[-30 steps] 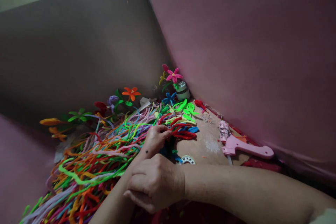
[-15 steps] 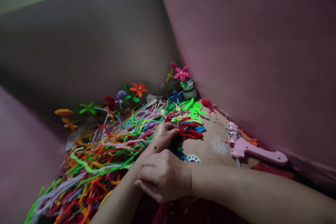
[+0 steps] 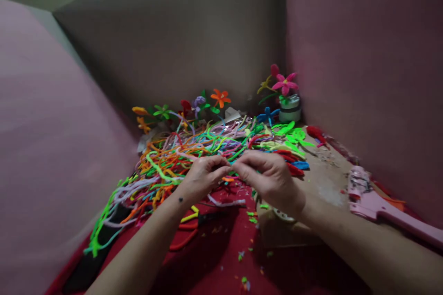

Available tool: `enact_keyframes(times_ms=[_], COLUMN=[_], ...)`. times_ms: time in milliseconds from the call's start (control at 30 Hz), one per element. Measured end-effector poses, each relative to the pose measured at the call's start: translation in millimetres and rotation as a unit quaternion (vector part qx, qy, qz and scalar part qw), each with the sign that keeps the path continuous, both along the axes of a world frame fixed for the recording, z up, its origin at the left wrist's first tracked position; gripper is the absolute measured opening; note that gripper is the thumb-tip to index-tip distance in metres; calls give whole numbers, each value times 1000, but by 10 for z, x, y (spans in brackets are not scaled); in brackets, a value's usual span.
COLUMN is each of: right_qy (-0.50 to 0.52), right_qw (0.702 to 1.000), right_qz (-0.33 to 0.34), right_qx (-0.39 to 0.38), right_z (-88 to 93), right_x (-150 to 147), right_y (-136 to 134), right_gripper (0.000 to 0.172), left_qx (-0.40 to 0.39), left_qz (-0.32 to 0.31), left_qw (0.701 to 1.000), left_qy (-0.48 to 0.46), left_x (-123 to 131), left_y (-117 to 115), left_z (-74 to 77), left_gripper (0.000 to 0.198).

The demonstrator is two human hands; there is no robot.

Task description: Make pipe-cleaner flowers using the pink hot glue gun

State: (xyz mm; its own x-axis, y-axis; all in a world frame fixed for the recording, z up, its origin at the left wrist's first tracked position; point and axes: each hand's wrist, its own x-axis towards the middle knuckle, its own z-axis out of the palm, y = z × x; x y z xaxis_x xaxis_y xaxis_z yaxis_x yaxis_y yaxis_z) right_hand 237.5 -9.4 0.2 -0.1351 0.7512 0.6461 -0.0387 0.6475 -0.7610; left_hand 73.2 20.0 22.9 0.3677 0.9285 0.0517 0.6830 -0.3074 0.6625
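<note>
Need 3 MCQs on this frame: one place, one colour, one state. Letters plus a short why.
1. Where is the glue gun?
A. right edge, beside the pink wall
B. on the pipe cleaner pile
C. in the left hand

2. What colour is the flower above the small jar?
A. orange
B. pink
C. blue

3. How are the hands?
A. both flat on the red cloth
B. far apart
C. fingertips meeting over a small piece

Key:
1 A: it lies alone at the right, no hand on it.
2 B: pink petals stand over the jar in the far corner.
3 C: left hand and right hand pinch together in front of the pipe cleaner pile; what they grip is too small to tell.
</note>
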Motion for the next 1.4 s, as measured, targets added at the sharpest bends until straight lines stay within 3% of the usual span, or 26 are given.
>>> enact_keyframes(times_ms=[67,167,300,467,633,733,800,900,1000,1100,1300,1400], right_qy=[55,151,213,180,-6,-188,-311,-490,-621,-670,-684,-677], right_qw=[994,974,952,958,967,943,922,867,784,742,729,735], right_qz=[22,57,72,84,121,151,136,56,-6,-12,-16,-29], right_qx=[-95,-162,-206,-209,-224,-229,-186,-68,2,19,-19,-32], right_z=[69,111,159,248,192,97,20,-119,-256,-335,-354,-361], right_x=[68,157,247,228,79,-49,-149,-312,-455,-536,-536,-537], right_y=[59,163,247,180,42,6,3,17,50,108,281,344], right_gripper=[22,17,12,13,20,19,16,14,16,22,17,19], left_qx=[-2,-30,-2,16,27,41,54,65,69,78,34,66], left_qz=[-28,-67,-38,-39,-45,-44,-39,-35,-41,-38,-41,-17], left_qw=[997,980,957,962,967,969,969,968,966,965,983,984], left_qy=[71,184,287,270,251,239,237,240,244,248,179,165], left_x=[-250,-604,-916,-1033,-1104,-1162,-1194,-1223,-1248,-1283,-1326,-1334], left_y=[-173,-396,-586,-661,-657,-643,-628,-599,-562,-534,-515,-436], left_z=[76,74,-134,-415,-520,-548,-559,-572,-595,-617,-546,-544], left_gripper=[20,17,15,14,16,14,14,14,14,13,15,21])
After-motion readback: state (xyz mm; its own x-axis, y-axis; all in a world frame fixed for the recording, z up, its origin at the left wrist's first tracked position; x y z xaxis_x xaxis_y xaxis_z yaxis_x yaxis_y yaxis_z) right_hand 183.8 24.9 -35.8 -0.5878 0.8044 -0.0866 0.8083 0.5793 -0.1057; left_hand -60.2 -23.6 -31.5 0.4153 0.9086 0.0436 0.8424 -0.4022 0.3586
